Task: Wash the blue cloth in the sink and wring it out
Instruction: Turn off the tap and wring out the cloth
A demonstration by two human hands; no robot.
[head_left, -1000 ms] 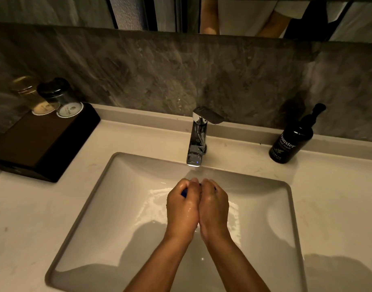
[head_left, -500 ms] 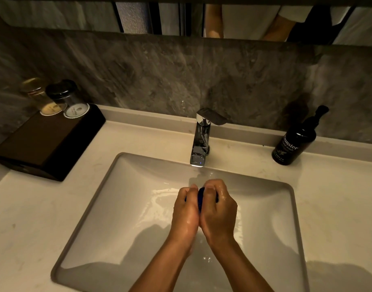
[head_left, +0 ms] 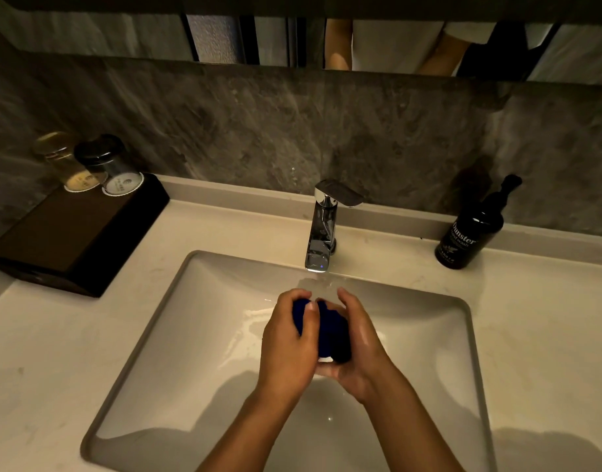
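The left hand (head_left: 287, 338) and the right hand (head_left: 359, 342) are close together, both squeezing the bunched-up blue cloth (head_left: 330, 330) over the sink (head_left: 190, 335), under the tap (head_left: 321, 229). Two jars (head_left: 102, 165) sit on a dark box (head_left: 71, 233). A black soap bottle (head_left: 470, 233) stands on the tabletop (head_left: 548, 318).

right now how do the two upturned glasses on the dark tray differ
The amber upturned glass is yellowish and stands further left, nearer the wall; the dark grey upturned glass is smoky and stands right of it, partly overlapping it in view. Both stand rim down on round white coasters on the dark wooden tray.
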